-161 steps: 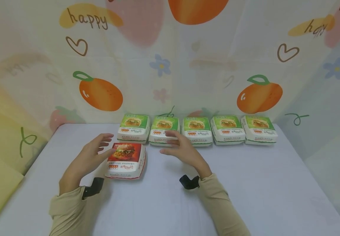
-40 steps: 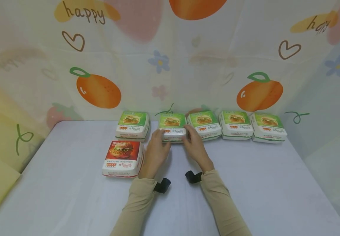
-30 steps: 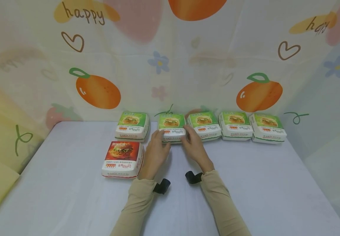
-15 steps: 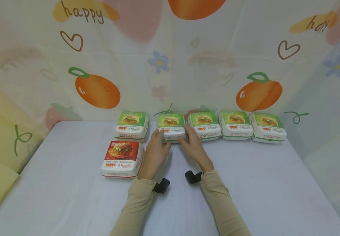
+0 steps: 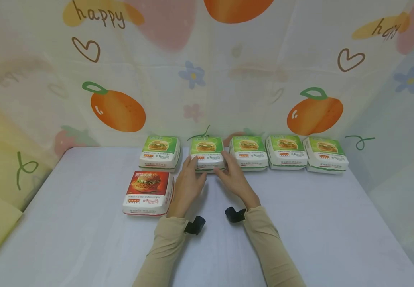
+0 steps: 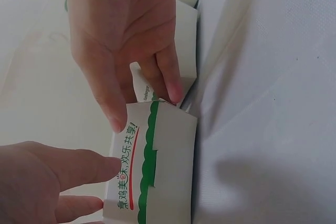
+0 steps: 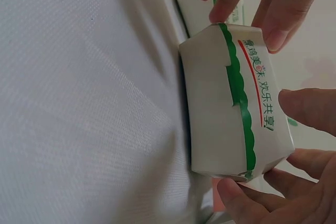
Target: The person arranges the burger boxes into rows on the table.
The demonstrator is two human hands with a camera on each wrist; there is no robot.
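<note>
A green-and-white burger box (image 5: pixel 206 148), second from the left in the back row, sits on the table between both hands. My left hand (image 5: pixel 186 184) grips its left side, thumb near the front edge. On its right side my right hand (image 5: pixel 236 178) grips it with bent fingers and thumb. In the left wrist view the box's white front (image 6: pixel 170 156) with its green scalloped band shows between the two hands. The right wrist view shows fingertips at both ends of that front. A red-and-white burger box (image 5: pixel 147 192) lies just left of my left forearm.
Another green box (image 5: pixel 159 153) stands at the row's left end. Three more, the nearest being a green box (image 5: pixel 248 153), continue the row to the right. A fruit-printed backdrop (image 5: pixel 228 87) rises behind the white table (image 5: pixel 311 223).
Since the oldest frame both hands have closed in on the second green box, and the row's right-hand boxes have shifted right. Lately the held box slid slightly left; its right neighbour has straightened.
</note>
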